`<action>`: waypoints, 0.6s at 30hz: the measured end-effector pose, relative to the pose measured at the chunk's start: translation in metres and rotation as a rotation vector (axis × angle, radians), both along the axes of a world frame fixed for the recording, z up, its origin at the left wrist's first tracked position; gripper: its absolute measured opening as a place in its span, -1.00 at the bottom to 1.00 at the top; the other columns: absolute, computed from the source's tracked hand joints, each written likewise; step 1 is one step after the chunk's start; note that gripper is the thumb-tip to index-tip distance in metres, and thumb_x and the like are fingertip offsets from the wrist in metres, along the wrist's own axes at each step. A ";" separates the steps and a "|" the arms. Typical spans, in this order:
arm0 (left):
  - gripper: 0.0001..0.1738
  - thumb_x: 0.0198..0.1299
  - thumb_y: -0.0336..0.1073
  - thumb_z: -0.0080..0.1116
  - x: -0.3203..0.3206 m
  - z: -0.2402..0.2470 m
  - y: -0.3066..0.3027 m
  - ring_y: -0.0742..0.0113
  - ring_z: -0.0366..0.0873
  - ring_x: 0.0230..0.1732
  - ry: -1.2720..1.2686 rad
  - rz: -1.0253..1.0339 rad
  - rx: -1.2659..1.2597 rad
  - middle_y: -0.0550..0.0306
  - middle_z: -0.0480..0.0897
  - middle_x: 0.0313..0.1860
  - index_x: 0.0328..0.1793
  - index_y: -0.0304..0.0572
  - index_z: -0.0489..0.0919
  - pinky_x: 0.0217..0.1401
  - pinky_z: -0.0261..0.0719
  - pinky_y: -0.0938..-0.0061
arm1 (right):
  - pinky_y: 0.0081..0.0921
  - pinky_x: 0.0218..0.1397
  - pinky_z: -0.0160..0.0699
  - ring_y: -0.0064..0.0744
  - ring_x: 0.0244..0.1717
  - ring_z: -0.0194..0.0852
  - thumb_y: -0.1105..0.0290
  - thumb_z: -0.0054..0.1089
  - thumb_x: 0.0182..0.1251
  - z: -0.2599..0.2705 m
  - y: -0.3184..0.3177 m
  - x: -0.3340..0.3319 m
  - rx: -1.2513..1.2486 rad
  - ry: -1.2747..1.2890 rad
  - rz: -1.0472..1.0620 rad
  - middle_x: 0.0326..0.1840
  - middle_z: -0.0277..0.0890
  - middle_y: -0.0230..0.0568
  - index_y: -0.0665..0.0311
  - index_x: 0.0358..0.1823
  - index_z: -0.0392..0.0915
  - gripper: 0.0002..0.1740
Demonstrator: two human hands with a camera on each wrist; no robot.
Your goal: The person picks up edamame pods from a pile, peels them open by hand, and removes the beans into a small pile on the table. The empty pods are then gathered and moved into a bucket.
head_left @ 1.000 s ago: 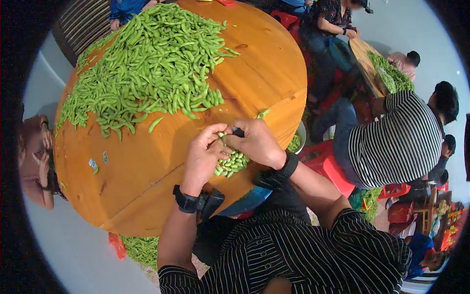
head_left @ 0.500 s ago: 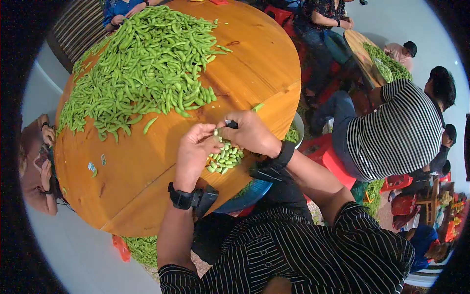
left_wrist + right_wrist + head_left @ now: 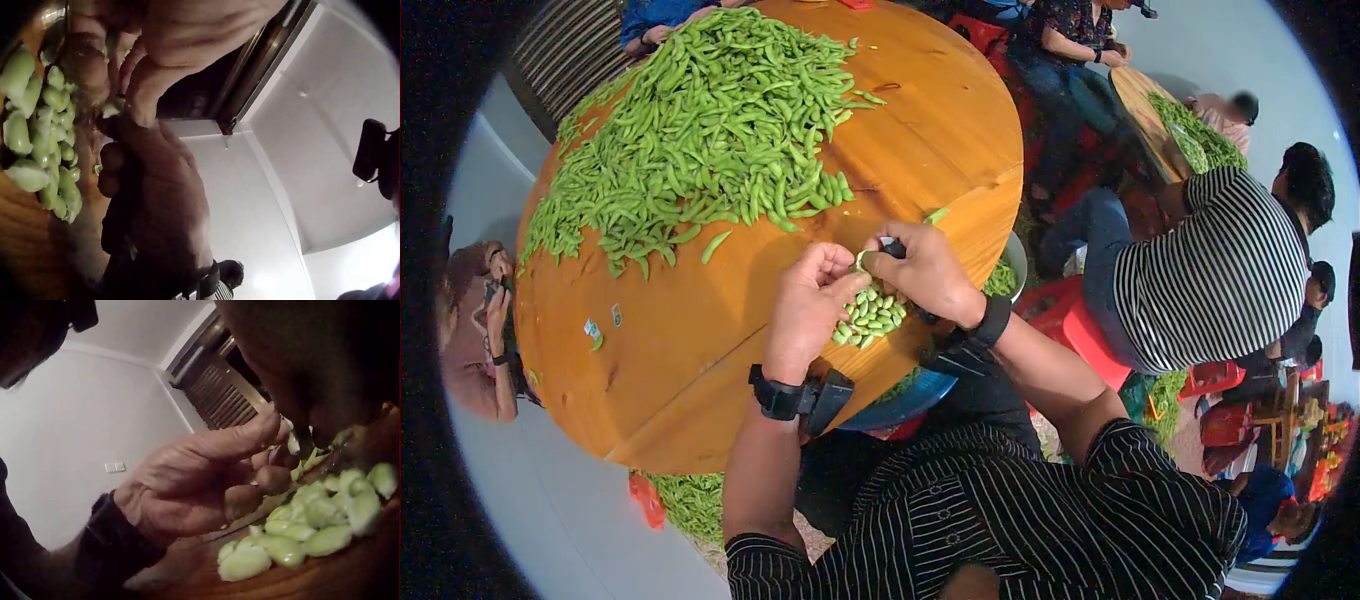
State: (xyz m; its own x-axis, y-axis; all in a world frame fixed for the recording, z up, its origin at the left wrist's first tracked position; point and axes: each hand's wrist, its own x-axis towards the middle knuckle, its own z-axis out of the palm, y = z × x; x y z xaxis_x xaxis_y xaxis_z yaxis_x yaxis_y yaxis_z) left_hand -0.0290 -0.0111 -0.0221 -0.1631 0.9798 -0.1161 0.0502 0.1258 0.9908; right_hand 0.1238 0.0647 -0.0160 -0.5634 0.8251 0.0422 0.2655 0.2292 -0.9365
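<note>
Above the table's near right edge, my two hands meet at the fingertips. My left hand (image 3: pixel 805 310) pinches a small green edamame pod (image 3: pixel 860 262) between thumb and fingers. From the other side my right hand (image 3: pixel 925 275) pinches the same pod; a black cover (image 3: pixel 891 246) shows on one of its digits. Fingers hide most of the pod. Right below them lies a small heap of shelled beans (image 3: pixel 870 318), pale green and plump, also close beside the hands in the left wrist view (image 3: pixel 47 137) and the right wrist view (image 3: pixel 312 519).
A large mound of whole edamame pods (image 3: pixel 710 140) covers the far left of the round wooden table (image 3: pixel 940 130). A metal basin (image 3: pixel 1017 262) stands beyond its right edge, a blue basin (image 3: pixel 915 395) below the near edge. A person in stripes (image 3: pixel 1210 270) sits at right.
Both hands stay joined over the shelled beans and move slightly away from the body. The fingertips have shifted around the pod. The head view has tilted a little.
</note>
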 end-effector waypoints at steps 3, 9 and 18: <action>-0.84 0.18 -0.44 0.22 -0.002 -0.013 0.002 0.61 0.46 -0.41 0.059 -0.040 0.086 0.33 0.54 -0.38 -0.16 -0.16 0.47 -0.49 0.42 0.66 | -0.59 -0.63 0.36 -0.64 -0.69 0.37 0.33 0.22 0.25 0.008 -0.002 0.002 -0.250 0.116 0.048 -0.66 0.43 -0.36 0.34 -0.34 0.54 -0.80; -0.89 0.19 -0.44 0.21 -0.002 -0.008 -0.001 0.61 0.46 -0.47 0.032 -0.050 0.078 0.30 0.56 -0.44 -0.23 -0.18 0.48 -0.49 0.42 0.67 | -0.69 -0.67 0.32 -0.70 -0.73 0.32 0.31 0.19 0.31 0.010 0.000 0.005 -0.328 0.078 0.090 -0.67 0.41 -0.43 0.33 -0.32 0.55 -0.80; -0.89 0.26 -0.40 0.12 -0.006 0.003 -0.003 0.55 0.52 -0.49 -0.249 -0.135 0.003 0.21 0.60 -0.44 -0.17 -0.30 0.56 -0.46 0.49 0.66 | -0.73 -0.62 0.31 -0.72 -0.65 0.33 0.41 0.18 0.30 0.011 -0.002 0.012 -0.597 0.293 0.098 -0.60 0.42 -0.42 0.37 -0.26 0.52 -0.86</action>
